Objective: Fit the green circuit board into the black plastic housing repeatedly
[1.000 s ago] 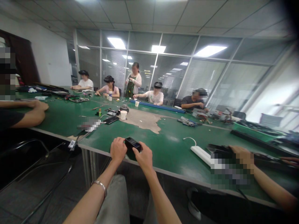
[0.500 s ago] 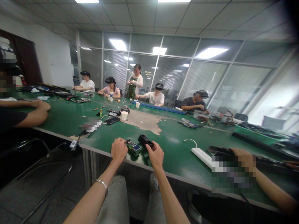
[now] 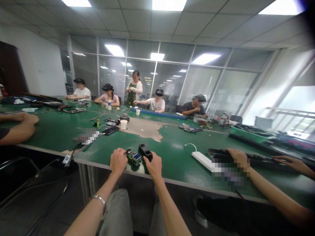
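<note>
Near the front edge of the green table, my left hand (image 3: 118,160) is closed on the left end of a small green circuit board (image 3: 134,157) with a little blue screen. My right hand (image 3: 154,165) grips the near end of a black rectangular case (image 3: 145,151), thumb on its top. The case is tilted, its far end pointing away to the left. Board and case are side by side with a narrow gap between them. The fingertips of my left hand are partly hidden behind the board.
A paper cup (image 3: 123,124) and a black phone (image 3: 110,130) stand ahead on the table (image 3: 172,160). A white power strip (image 3: 202,161) lies to the right, beside a co-worker's hands (image 3: 237,158). Another person's arms (image 3: 22,126) rest at left. Several people are across the table.
The whole view has shifted, so the scene sits further left. The black case has turned to point more away from me. Both hands keep their holds.
</note>
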A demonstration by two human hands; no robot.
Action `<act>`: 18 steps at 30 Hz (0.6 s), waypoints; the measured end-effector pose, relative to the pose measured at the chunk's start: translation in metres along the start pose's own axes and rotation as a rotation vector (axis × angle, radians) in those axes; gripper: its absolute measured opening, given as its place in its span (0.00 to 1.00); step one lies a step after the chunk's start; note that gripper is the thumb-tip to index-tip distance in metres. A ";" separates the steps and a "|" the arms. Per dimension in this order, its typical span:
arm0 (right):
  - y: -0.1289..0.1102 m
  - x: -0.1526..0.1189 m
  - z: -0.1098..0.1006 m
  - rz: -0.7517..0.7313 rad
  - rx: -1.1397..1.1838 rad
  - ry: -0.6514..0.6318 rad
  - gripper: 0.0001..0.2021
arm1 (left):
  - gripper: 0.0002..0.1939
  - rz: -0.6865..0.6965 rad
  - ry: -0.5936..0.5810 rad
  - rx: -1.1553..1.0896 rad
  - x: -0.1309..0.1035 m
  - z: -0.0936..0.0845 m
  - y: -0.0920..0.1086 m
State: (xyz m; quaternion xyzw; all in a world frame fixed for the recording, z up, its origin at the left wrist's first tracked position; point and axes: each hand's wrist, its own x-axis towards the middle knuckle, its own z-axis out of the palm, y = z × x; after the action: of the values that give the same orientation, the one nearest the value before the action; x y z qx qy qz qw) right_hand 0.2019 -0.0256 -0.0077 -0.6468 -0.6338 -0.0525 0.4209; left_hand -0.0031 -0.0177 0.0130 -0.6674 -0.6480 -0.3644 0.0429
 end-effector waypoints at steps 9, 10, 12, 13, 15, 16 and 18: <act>-0.008 -0.008 -0.016 0.181 0.177 0.036 0.24 | 0.11 0.004 0.013 0.048 -0.002 0.000 0.001; -0.010 -0.009 -0.018 0.205 0.250 0.034 0.25 | 0.11 -0.002 0.012 0.050 -0.002 0.000 0.002; -0.016 -0.012 -0.020 0.250 0.411 0.028 0.25 | 0.11 -0.014 0.011 0.052 -0.003 -0.001 0.002; -0.021 -0.013 -0.020 0.267 0.484 0.027 0.25 | 0.12 -0.018 0.014 0.050 -0.003 -0.001 0.003; -0.033 -0.016 -0.019 0.277 0.590 0.028 0.25 | 0.12 -0.024 0.023 0.043 -0.003 -0.002 0.003; -0.040 -0.017 -0.019 0.271 0.623 0.029 0.25 | 0.13 -0.029 0.030 0.038 -0.003 -0.002 0.004; -0.051 -0.016 -0.018 0.252 0.662 0.031 0.26 | 0.13 -0.042 0.035 0.030 -0.002 -0.002 0.004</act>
State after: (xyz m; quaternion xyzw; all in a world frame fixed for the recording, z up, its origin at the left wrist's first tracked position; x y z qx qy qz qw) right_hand 0.1625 -0.0572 0.0185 -0.5475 -0.5252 0.1985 0.6206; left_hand 0.0001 -0.0209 0.0146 -0.6466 -0.6663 -0.3671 0.0566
